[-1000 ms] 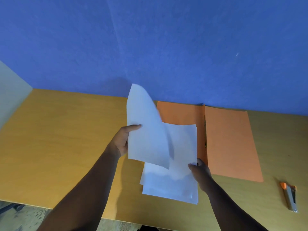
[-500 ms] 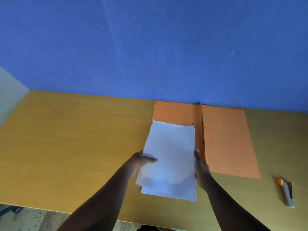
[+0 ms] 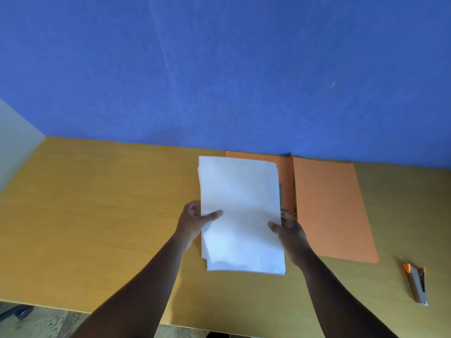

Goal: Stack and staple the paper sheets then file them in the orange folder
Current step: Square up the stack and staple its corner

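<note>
Your left hand (image 3: 192,222) and right hand (image 3: 290,230) pinch the white sheets (image 3: 240,211) by both side edges, over the open orange folder's (image 3: 327,211) left flap; bare wooden tabletop (image 3: 97,203) left, stapler (image 3: 417,284) far right.

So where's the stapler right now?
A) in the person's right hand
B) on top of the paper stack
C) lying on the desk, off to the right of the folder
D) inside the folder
C: the stapler lies alone on the desk, right of the open orange folder, while both hands hold the paper stack.

Paper stack (image 3: 240,211) overlaps folder's (image 3: 329,211) left half; stapler (image 3: 417,284) lies right of folder.
</note>
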`<state>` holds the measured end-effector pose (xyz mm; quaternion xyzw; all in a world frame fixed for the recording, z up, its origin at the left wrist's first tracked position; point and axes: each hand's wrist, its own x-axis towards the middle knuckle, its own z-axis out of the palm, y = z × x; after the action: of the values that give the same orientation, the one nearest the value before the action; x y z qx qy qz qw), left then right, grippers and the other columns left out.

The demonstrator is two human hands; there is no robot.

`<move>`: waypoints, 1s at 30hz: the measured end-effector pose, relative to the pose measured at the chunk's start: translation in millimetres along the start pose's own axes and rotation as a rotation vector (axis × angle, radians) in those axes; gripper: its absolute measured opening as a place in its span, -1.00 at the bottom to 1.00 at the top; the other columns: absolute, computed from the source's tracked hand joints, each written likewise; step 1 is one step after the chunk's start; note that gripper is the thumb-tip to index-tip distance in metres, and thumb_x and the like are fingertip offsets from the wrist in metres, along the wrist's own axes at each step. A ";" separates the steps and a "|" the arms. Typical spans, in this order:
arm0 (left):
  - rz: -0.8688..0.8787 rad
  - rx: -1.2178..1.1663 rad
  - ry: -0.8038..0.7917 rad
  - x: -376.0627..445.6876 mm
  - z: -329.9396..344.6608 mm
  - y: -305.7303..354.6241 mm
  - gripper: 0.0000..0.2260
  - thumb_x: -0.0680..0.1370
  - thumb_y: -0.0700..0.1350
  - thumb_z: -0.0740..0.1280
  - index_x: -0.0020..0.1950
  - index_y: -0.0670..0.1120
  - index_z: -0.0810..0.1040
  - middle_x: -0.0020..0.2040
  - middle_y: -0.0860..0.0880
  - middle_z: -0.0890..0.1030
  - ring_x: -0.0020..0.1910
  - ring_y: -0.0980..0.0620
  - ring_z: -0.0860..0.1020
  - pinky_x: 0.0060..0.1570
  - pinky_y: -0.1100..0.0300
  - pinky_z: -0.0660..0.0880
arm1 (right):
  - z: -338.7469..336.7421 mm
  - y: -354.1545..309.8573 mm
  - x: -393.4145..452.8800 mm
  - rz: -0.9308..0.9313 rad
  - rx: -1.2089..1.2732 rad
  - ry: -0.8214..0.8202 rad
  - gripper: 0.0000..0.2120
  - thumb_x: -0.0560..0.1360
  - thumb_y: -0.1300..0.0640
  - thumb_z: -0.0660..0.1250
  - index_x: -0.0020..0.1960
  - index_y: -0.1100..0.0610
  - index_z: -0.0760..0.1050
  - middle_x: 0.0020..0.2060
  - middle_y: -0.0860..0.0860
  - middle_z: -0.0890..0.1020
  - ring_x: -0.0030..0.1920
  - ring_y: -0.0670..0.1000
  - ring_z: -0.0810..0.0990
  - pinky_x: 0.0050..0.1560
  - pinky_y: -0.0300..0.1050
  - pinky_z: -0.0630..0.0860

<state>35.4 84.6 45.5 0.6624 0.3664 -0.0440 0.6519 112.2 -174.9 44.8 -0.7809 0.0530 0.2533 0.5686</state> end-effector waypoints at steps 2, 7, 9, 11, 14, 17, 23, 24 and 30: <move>0.074 -0.090 -0.031 -2.1 -1.1 19.9 -0.51 0.34 -0.06 0.65 0.21 -0.08 0.61 0.11 0.03 0.73 0.11 0.02 0.69 0.15 0.08 0.60 | -0.6 -21.2 1.9 -0.053 0.064 -0.033 -0.74 0.52 0.26 0.32 0.17 0.01 0.51 0.08 0.00 0.67 0.11 0.06 0.62 0.14 -0.01 0.54; 0.330 -0.179 -0.105 -6.6 1.3 66.0 -0.75 0.53 -0.19 0.49 0.20 -0.06 0.64 0.14 0.01 0.73 0.09 0.04 0.71 0.09 0.15 0.63 | -5.4 -76.0 2.9 -0.223 0.051 0.004 -0.65 0.53 0.27 0.31 0.28 0.06 0.44 0.15 0.03 0.64 0.14 0.04 0.61 0.21 -0.02 0.50; 0.398 -0.146 -0.091 -9.4 0.9 77.4 -0.81 0.55 -0.19 0.47 0.16 -0.08 0.66 0.14 0.14 0.69 -0.06 0.20 0.71 -0.07 0.33 0.62 | -8.5 -89.5 1.0 -0.264 0.018 0.029 -0.65 0.52 0.22 0.33 0.27 0.02 0.43 0.09 -0.02 0.66 0.06 -0.03 0.63 0.04 -0.14 0.54; 0.425 -0.120 -0.089 -11.2 0.7 82.1 -0.83 0.55 -0.17 0.48 0.13 -0.05 0.67 -0.18 0.06 0.72 -0.09 0.26 0.70 -0.16 0.44 0.55 | -9.6 -95.8 -1.5 -0.291 -0.004 0.033 -0.65 0.52 0.19 0.34 0.28 0.01 0.44 0.05 -0.06 0.66 0.01 -0.09 0.62 -0.10 -0.30 0.50; 0.421 -0.141 -0.113 -13.7 2.2 83.3 -0.75 0.54 -0.17 0.48 0.21 -0.03 0.63 0.11 0.08 0.74 0.10 0.11 0.69 -0.08 0.36 0.58 | -9.6 -97.1 -5.4 -0.294 0.019 0.029 -0.70 0.52 0.19 0.36 0.24 0.06 0.48 -0.03 -0.06 0.67 -0.07 -0.06 0.64 -0.25 -0.41 0.48; 0.448 -0.158 -0.121 -17.8 5.3 86.9 -0.72 0.53 -0.14 0.49 0.24 -0.01 0.62 0.15 0.05 0.72 0.14 0.06 0.69 -0.04 0.32 0.60 | -10.1 -94.7 -8.2 -0.268 0.095 0.016 -0.73 0.48 0.18 0.43 0.17 0.07 0.55 -0.10 -0.04 0.70 -0.14 -0.03 0.69 -0.29 -0.32 0.56; 0.496 -0.124 -0.126 -25.3 12.0 100.5 -0.74 0.56 -0.03 0.44 0.25 0.06 0.60 0.19 0.07 0.70 0.20 0.07 0.66 0.17 0.13 0.59 | -9.8 -97.9 -8.2 -0.249 0.220 0.043 -0.74 0.40 0.19 0.52 0.05 0.00 0.60 -0.19 -0.08 0.71 -0.23 -0.08 0.67 -0.27 -0.22 0.62; 0.500 -0.105 -0.113 -25.4 13.4 101.5 -0.76 0.58 -0.03 0.42 0.25 0.05 0.60 0.19 0.09 0.70 0.20 0.09 0.65 0.23 0.06 0.56 | -9.6 -99.2 -8.6 -0.250 0.233 0.045 -0.76 0.40 0.20 0.52 0.02 0.00 0.60 -0.22 -0.09 0.71 -0.27 -0.11 0.66 -0.30 -0.25 0.60; 0.572 -0.131 -0.048 -29.5 18.8 104.2 -0.73 0.62 -0.03 0.37 0.31 0.02 0.55 0.22 0.06 0.68 0.25 0.05 0.62 0.32 -0.03 0.51 | -9.0 -107.1 -11.1 -0.270 0.269 0.027 -0.84 0.42 0.21 0.50 -0.06 0.01 0.61 -0.25 -0.14 0.72 -0.27 -0.15 0.68 -0.26 -0.25 0.61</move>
<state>78.3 67.5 145.2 0.6940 0.1514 0.1498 0.6877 145.3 -148.2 144.1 -0.7011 -0.0112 0.1550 0.6960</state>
